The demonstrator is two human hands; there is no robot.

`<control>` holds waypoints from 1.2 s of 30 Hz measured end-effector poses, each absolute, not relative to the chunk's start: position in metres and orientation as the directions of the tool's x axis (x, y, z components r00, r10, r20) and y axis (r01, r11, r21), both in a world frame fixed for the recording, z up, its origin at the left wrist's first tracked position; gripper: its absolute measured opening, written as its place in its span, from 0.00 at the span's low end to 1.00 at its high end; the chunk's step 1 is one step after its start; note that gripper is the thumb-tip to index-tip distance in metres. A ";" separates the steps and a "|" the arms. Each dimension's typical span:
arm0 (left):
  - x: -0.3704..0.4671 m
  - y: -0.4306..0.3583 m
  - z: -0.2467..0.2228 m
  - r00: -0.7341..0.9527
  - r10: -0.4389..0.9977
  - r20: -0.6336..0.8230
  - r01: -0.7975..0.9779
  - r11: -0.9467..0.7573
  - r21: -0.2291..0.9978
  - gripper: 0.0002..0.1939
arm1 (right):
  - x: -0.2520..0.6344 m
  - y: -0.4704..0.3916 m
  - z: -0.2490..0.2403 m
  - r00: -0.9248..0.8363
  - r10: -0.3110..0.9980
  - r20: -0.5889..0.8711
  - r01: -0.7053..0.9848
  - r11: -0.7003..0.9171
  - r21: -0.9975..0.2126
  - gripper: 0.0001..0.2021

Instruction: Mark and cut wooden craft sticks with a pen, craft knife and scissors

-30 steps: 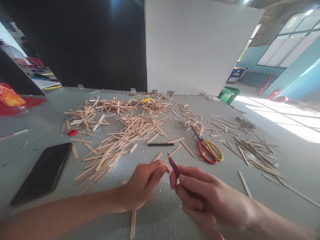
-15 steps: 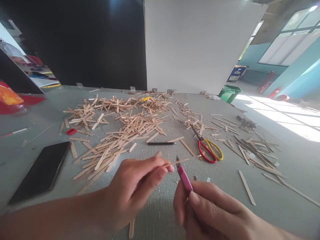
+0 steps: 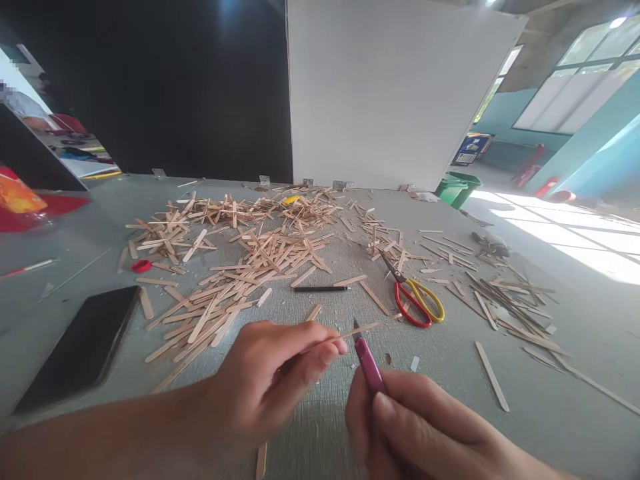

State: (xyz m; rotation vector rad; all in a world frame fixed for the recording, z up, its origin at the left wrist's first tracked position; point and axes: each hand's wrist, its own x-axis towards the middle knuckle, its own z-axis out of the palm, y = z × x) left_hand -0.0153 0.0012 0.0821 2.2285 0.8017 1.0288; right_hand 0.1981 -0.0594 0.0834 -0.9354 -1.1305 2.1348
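Pinching a thin wooden stick between thumb and fingertips, the left hand holds it level above the table, the stick's free end pointing toward 3 o'clock. The right hand is closed around a pink craft knife, whose short blade tip meets the stick from below, just past the left fingertips. The lower part of the right hand and the knife's rear end are cut off by the bottom edge of the view, and the stick's gripped end is hidden inside the left hand. At 12 o'clock from the hands a black pencil lies flat, and beyond it spreads a loose heap of wooden sticks. At 1 o'clock lie scissors with one red and one yellow handle. At 3 o'clock a darker scatter of thin offcuts covers the table. At 9 o'clock a black phone lies face up, and a small red ring sits at 10 o'clock. Another stick is partly hidden under the left hand. A green bin stands past the table's far edge at 1 o'clock; its contents cannot be made out. White and black boards stand upright behind the table.
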 end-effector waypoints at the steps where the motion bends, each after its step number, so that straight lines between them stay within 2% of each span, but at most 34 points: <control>1: -0.015 0.002 0.083 0.539 0.710 0.454 0.283 -0.660 0.696 0.13 | 0.198 -0.058 0.084 -0.608 0.731 -0.309 -0.125 -0.472 -0.872 0.32; 3: -0.015 0.004 0.083 0.553 0.725 0.410 0.293 -0.630 0.719 0.15 | 0.199 -0.055 0.083 -0.535 0.792 -0.295 -0.013 -0.357 -0.934 0.28; 5: -0.015 0.006 0.083 0.539 0.751 0.381 0.311 -0.598 0.739 0.17 | 0.201 -0.049 0.081 -0.381 0.900 -0.211 0.219 -0.133 -0.967 0.18; 7: -0.013 0.011 0.080 0.507 0.786 0.353 0.325 -0.554 0.766 0.19 | 0.204 -0.043 0.078 -0.277 0.959 -0.066 0.458 0.071 -0.886 0.13; 9: -0.012 0.015 0.077 0.485 0.824 0.295 0.325 -0.482 0.814 0.18 | 0.207 -0.037 0.074 -0.239 0.971 0.008 0.564 0.146 -0.812 0.15; 11: -0.011 0.019 0.072 0.480 0.854 0.202 0.331 -0.389 0.860 0.17 | 0.208 -0.034 0.071 -0.222 0.975 -0.018 0.541 0.108 -0.834 0.17; 14: -0.010 0.020 0.063 0.485 0.870 0.088 0.370 -0.295 0.881 0.21 | 0.203 -0.035 0.069 -0.276 0.950 -0.147 0.324 -0.052 -0.945 0.23; 16: -0.009 0.018 0.058 0.512 0.857 0.067 0.381 -0.296 0.876 0.16 | 0.199 -0.038 0.071 -0.326 0.914 -0.240 0.144 -0.203 -0.968 0.24; 19: -0.008 0.013 0.055 0.550 0.831 0.087 0.395 -0.350 0.850 0.20 | 0.197 -0.040 0.078 -0.359 0.874 -0.329 -0.030 -0.363 -0.931 0.25; 22: -0.007 0.010 0.056 0.554 0.825 0.111 0.451 -0.410 0.793 0.19 | 0.205 -0.039 0.084 -0.429 0.814 -0.390 -0.032 -0.445 -0.895 0.23; 27: -0.010 0.014 0.051 0.610 0.769 0.191 0.500 -0.560 0.661 0.16 | 0.215 -0.030 0.095 -0.487 0.703 -0.518 0.040 -0.575 -0.817 0.13; 32: -0.010 0.017 0.051 0.615 0.779 0.124 0.480 -0.494 0.725 0.18 | 0.206 -0.027 0.096 -0.537 0.589 -0.603 0.064 -0.684 -0.726 0.12; 36: -0.010 0.019 0.050 0.641 0.754 0.146 0.443 -0.518 0.731 0.18 | 0.191 -0.031 0.083 -0.538 0.581 -0.611 0.044 -0.704 -0.709 0.12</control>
